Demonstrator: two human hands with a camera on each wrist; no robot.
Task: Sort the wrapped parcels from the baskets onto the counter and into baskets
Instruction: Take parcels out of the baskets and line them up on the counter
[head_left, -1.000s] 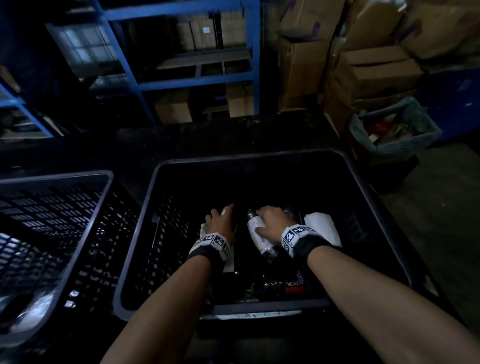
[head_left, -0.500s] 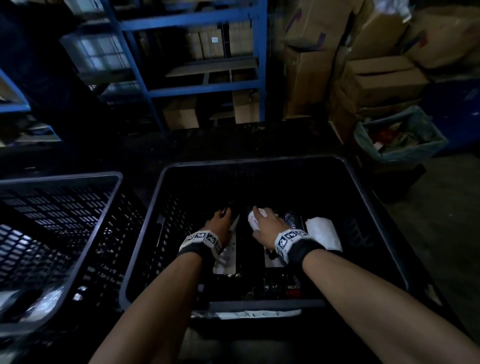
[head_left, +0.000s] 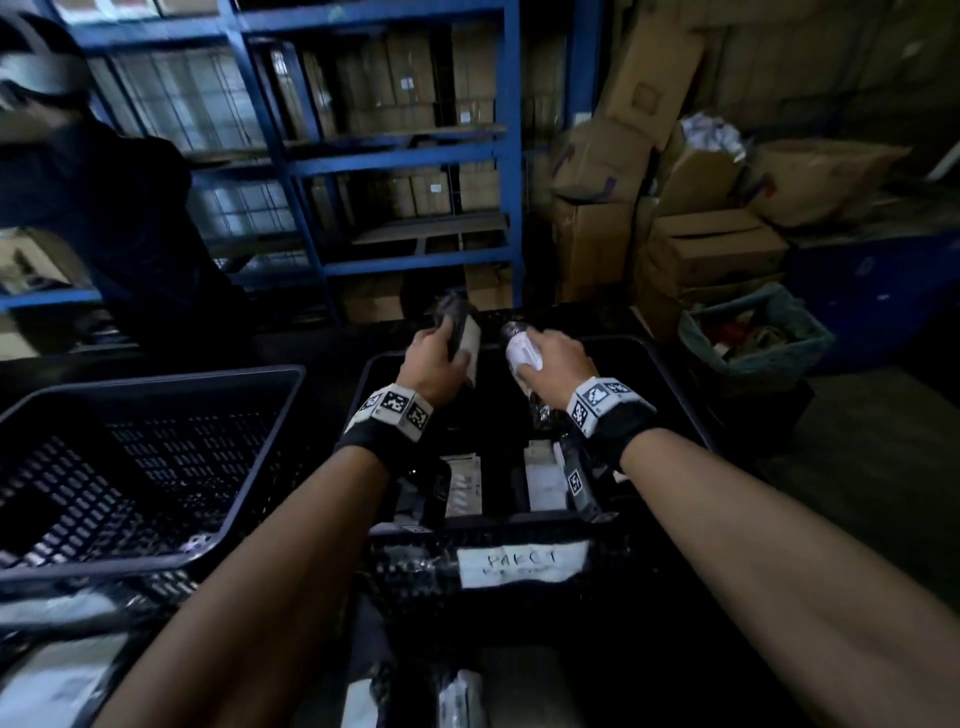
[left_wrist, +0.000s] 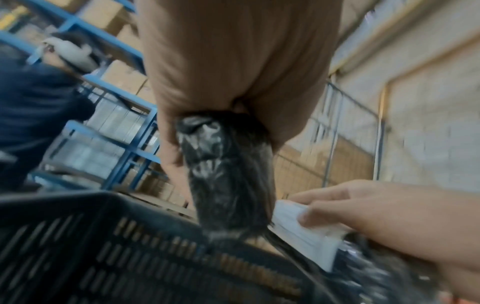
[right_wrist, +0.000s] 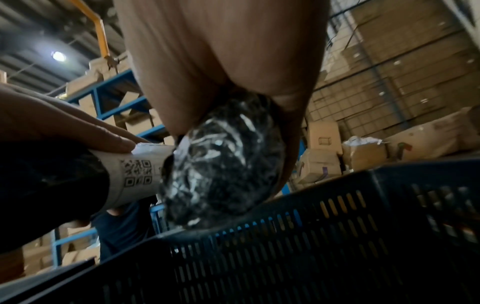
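Both hands are raised above the far rim of the middle black basket (head_left: 670, 384). My left hand (head_left: 444, 351) grips a black-wrapped parcel (head_left: 460, 325) with a white label. My right hand (head_left: 535, 356) grips a second black-wrapped parcel (head_left: 519, 345), also white-labelled. In the left wrist view the left parcel (left_wrist: 228, 174) sticks out below the palm. In the right wrist view the right parcel (right_wrist: 223, 174) fills the fist, with the left parcel's QR label (right_wrist: 135, 172) beside it. More wrapped parcels (head_left: 462, 488) lie on the basket floor.
A second black basket (head_left: 156, 376) stands to the left, nothing visible inside. The middle basket's front carries a handwritten tag (head_left: 522, 564). A dark counter (head_left: 311, 345) runs behind the baskets. Another person (head_left: 114, 218) stands at the far left. Blue shelving (head_left: 405, 156), cardboard boxes (head_left: 717, 249), lined bin (head_left: 753, 338) beyond.
Both hands have closed on parcels at the basket floor and lifted them up and forward, out above the far rim. The head view has tilted up.
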